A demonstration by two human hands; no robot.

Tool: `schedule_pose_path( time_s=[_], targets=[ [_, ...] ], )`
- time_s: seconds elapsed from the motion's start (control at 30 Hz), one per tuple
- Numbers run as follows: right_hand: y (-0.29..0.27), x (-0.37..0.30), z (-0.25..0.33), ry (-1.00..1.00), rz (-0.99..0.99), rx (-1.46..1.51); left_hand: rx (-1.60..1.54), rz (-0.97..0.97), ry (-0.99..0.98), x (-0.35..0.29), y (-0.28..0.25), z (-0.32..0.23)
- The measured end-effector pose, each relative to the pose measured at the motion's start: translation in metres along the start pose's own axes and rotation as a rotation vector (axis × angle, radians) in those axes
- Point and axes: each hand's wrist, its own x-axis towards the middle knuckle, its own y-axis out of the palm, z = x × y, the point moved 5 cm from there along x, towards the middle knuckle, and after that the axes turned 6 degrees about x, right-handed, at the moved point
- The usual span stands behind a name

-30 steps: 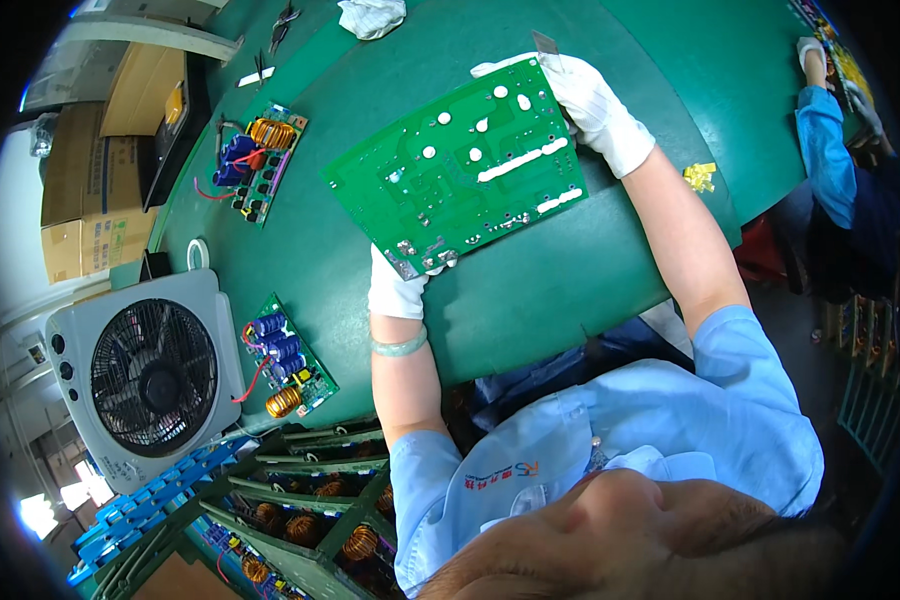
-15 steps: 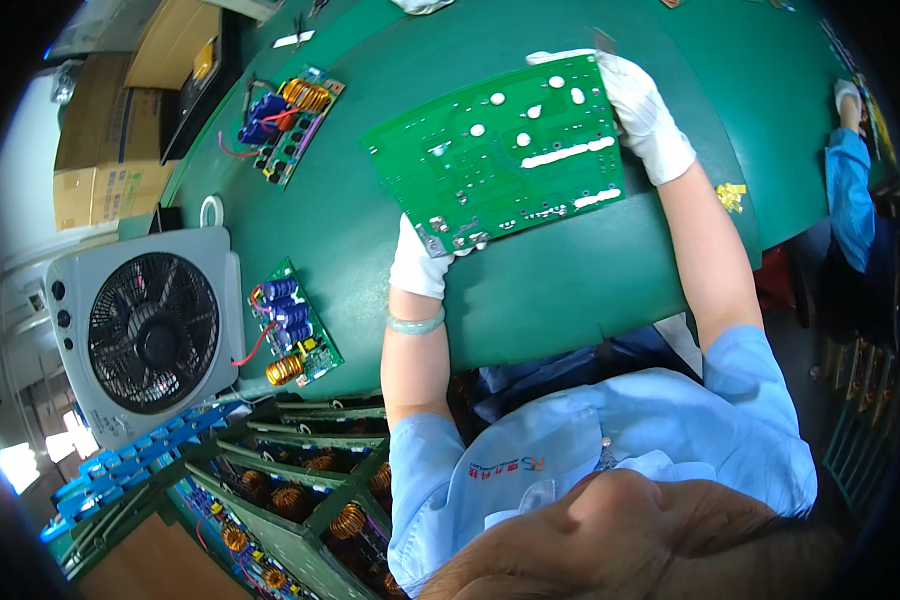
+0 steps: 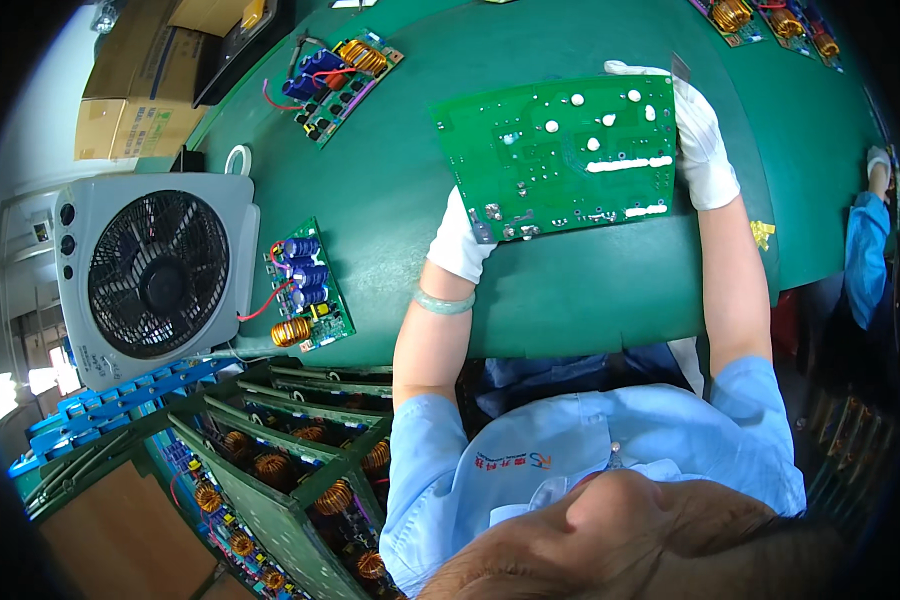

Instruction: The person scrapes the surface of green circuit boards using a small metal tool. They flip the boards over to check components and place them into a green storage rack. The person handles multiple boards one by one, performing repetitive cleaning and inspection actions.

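Between my two white-gloved hands I hold a green circuit board [image 3: 560, 160] over the green table, its solder side facing up. White blobs and two white strips of paste show on that side. My left hand [image 3: 460, 240] grips the lower left corner, fingers mostly hidden beneath. At the right edge, my right hand [image 3: 705, 145] is closed on the board, with fingertips showing past its upper edge. Whatever parts sit on the board's underside are hidden. To the left on the table lie a board with blue capacitors [image 3: 305, 285] and another board with a copper coil [image 3: 340, 85].
A grey box fan [image 3: 160, 275] stands at the left, with cardboard boxes [image 3: 140, 100] behind. Green racks [image 3: 270, 500] of boards stand at the lower left. More boards [image 3: 770, 25] lie at the far right. A co-worker's gloved hand [image 3: 878, 160] shows at the right edge.
The view has shifted, so the table things sit elsewhere in the picture. Both hands still hold the board, now slightly more level. Boards at the far right have come into view.
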Motion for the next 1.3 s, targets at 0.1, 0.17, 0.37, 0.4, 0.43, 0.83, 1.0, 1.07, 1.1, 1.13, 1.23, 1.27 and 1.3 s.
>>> schedule_pose_path(
  time_s=[0.1,0.17,0.37,0.4,0.43,0.83,1.0,1.07,1.1,1.13,1.23,1.27,1.3],
  targets=[
    [0.006,0.000,0.011,0.059,-0.046,0.022,-0.045,0.136,0.021,-0.001,0.000,0.002],
    [0.008,0.004,0.017,-0.065,-0.060,-0.130,-0.083,0.103,0.062,-0.003,0.003,0.002],
    [0.012,0.004,0.015,0.275,-0.179,0.056,-0.151,0.029,0.087,-0.011,0.010,-0.015],
    [0.014,0.006,0.015,0.274,-0.161,0.045,-0.197,0.159,0.061,-0.010,0.006,-0.018],
    [0.021,0.004,0.022,0.264,-0.163,-0.012,-0.242,0.291,0.034,-0.008,-0.003,-0.022],
    [0.022,0.001,0.010,0.365,-0.127,-0.112,0.047,0.002,0.249,-0.024,-0.001,-0.037],
    [0.023,-0.001,0.012,0.366,-0.140,-0.124,-0.099,-0.042,0.303,-0.026,0.003,-0.042],
    [0.024,0.000,0.012,0.344,-0.118,-0.112,-0.153,-0.094,0.386,-0.032,0.006,-0.047],
    [0.023,0.000,0.011,0.327,-0.105,-0.106,-0.178,-0.117,0.424,-0.034,0.007,-0.049],
    [0.024,0.000,0.012,0.309,-0.092,-0.099,-0.203,-0.140,0.462,-0.036,0.008,-0.050],
    [0.034,-0.003,0.026,0.288,-0.091,-0.181,0.474,-0.488,0.889,-0.053,0.005,-0.073],
    [0.035,-0.004,0.026,0.293,-0.082,-0.191,0.840,-0.640,1.066,-0.061,0.011,-0.079],
    [0.035,-0.004,0.026,0.295,-0.075,-0.203,0.972,-0.679,1.234,-0.066,0.017,-0.080]
  ],
)
